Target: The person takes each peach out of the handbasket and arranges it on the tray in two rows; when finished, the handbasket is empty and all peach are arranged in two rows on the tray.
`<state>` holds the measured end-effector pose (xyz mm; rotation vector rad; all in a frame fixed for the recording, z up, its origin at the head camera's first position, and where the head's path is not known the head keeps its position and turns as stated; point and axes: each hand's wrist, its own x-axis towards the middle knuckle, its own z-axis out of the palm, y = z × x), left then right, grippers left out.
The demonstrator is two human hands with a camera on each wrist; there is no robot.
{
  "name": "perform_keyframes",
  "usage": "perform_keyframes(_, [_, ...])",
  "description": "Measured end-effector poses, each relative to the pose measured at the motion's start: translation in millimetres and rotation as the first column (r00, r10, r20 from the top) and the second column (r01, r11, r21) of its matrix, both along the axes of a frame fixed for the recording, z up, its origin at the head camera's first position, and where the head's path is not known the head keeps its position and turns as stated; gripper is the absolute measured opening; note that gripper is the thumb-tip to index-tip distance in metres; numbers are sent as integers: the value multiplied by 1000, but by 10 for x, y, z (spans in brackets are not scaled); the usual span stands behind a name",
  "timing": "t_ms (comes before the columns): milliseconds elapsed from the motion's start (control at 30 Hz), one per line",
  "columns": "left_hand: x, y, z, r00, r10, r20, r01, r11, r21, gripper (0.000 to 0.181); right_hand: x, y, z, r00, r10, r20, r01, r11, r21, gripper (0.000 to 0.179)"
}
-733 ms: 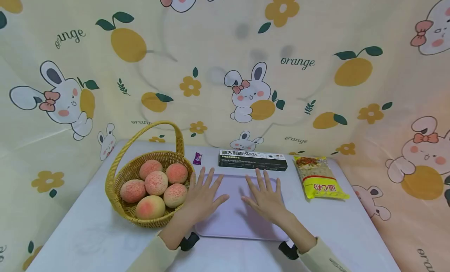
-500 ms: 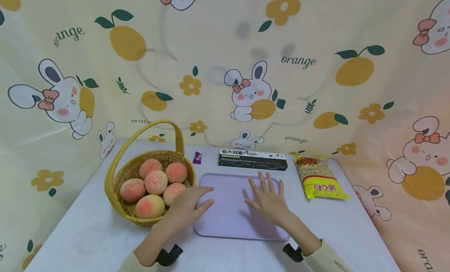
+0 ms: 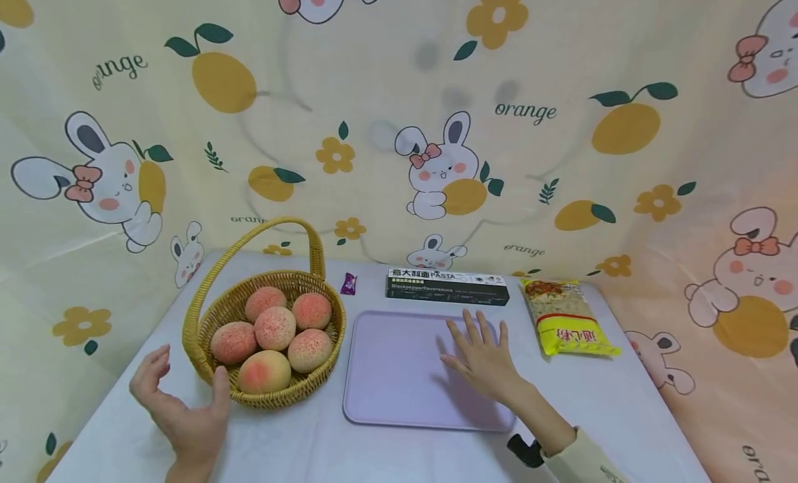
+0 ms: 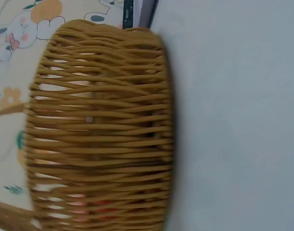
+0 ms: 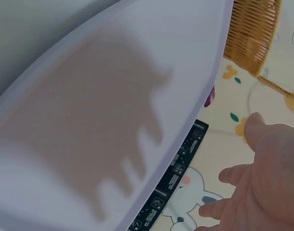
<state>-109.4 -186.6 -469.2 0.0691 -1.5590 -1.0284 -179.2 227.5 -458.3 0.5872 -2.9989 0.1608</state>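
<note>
Nearest position: the left hand (image 3: 187, 420) is at the near-left side of the wicker basket (image 3: 277, 400), its fingers loosely curved, the thumb set well apart, nothing held; whether the thumb touches the basket wall cannot be told. This is the change — a moment ago the same hand was on the opposite side, between the basket and the lilac tray (image 3: 393, 372). Judged from that shift, the basket is now the object of work for the left hand, and the left part of the tray is uncovered. The basket stands upright on the white table (image 3: 280, 448), its arched handle (image 3: 316, 258) raised, with six peaches (image 3: 275, 328) inside. To the right of the basket lies the tray, flat and apart from it. The right hand (image 3: 480, 355) has stayed above the right half of the tray, fingers spread wide and holding nothing; its shadow falls on the tray surface, clear of the hand. Beyond the basket's right rim lies a purple wrapped candy (image 3: 348, 284). Farther right of the basket are a black-and-white pasta box (image 3: 447, 287) and then — farthest from the basket — a yellow macaroni bag (image 3: 567, 317). A rabbit-and-orange printed backdrop (image 3: 374, 74) hangs behind the basket.
</note>
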Motion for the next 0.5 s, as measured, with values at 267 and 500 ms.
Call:
perform_keyframes(267, [-14,-123,-294,835,-211,508,130,973,191,63,-82,45,13,995,8,95,5,991,-135,68])
perform_keyframes(500, [-57,-201,-400,860,-172,481,128,984,124,54,-259,146,8,954,186,235,-73,905,-420,67])
